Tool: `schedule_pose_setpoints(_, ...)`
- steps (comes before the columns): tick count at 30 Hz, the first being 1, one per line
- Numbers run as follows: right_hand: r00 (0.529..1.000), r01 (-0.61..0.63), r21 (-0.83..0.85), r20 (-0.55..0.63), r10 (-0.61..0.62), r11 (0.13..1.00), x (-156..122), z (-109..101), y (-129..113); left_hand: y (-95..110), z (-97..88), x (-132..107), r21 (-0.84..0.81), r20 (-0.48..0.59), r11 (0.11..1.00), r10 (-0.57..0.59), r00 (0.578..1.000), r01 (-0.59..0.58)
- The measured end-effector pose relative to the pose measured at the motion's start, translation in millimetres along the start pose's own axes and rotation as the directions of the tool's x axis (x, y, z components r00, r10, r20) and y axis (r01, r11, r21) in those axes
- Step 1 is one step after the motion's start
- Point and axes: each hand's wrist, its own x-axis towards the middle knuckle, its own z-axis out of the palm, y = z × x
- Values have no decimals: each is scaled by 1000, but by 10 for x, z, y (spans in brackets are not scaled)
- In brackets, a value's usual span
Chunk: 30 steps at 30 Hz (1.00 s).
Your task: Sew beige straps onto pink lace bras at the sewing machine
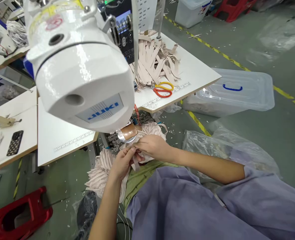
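Observation:
Just in front of the sewing machine (85, 76), my hands meet with their fingertips close together. My left hand (124, 162) is closed in a pinch on a pale pink fabric strip (136, 164), whose end hangs below the fingers. My right hand (154, 146) reaches in from the right, its fingers closed on the same pale fabric; the exact grip is partly hidden. Behind my right hand lies a pale pink lace piece (152, 128), next to the machine's copper-coloured arm end (129, 131). A bunch of similar lace pieces (100, 173) hangs left of my left hand.
Many beige fabric strips (152, 60) lie piled on the white table (197, 75), with red-and-yellow-handled scissors (163, 89) beside them. A patterned phone (15, 143) rests on the left table. A lidded plastic bin (237, 90), plastic bags (212, 146) and a red stool (20, 213) stand around.

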Motion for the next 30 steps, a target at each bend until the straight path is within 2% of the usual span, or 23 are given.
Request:
schedule_pose_setpoints(1,1000,-1,35,-26,1,999,-1,5,7,-13,-20,5,-37,-8,999,8,1000,-8)
schedule_pose_setpoints(3,990,-85,96,-104,95,992,-21,-15,-11,-13,-39,-30,-84,-52,996,21,998,-25)
schedule_pose_setpoints(5,959,-195,141,-179,218,971,-51,-42,-56,19,-35,-103,-80,-90,995,48,995,-55)
schedule_pose_setpoints(7,944,-241,177,-187,273,954,-69,-47,-105,65,-19,-178,-47,-112,995,78,991,-84)
schedule_pose_setpoints(10,959,-217,206,-141,248,954,-67,-7,-151,115,20,-236,29,-166,995,97,981,-94)
schedule_pose_setpoints(15,958,-183,223,-177,224,958,-79,102,-210,94,100,-179,88,-193,992,102,976,-86)
schedule_pose_setpoints(18,981,-171,210,-57,187,963,-92,70,-136,35,72,-134,186,-265,981,104,959,-55)
schedule_pose_setpoints(20,982,-187,165,26,185,968,-64,-70,101,-22,-27,-124,228,-293,973,92,952,-24)
schedule_pose_setpoints(22,959,-281,83,0,282,956,11,-327,513,-86,-168,-130,193,-309,981,50,950,11)
schedule_pose_setpoints(25,841,-526,-61,-182,509,848,212,-815,1280,-143,-321,-152,67,-307,996,-38,951,61)
schedule_pose_setpoints(26,803,-588,-116,-199,562,800,290,-957,1508,-141,-331,-159,16,-289,998,-58,956,66)
schedule_pose_setpoints(27,787,-615,-159,-187,588,772,363,-1072,1697,-128,-319,-163,-35,-271,997,-69,960,62)
schedule_pose_setpoints(29,786,-619,-209,-145,602,757,460,-1213,1919,-79,-251,-162,-140,-242,989,-75,967,42)
schedule_pose_setpoints(30,796,-605,-223,-120,594,765,469,-1243,1946,-50,-208,-157,-196,-235,980,-77,969,31)
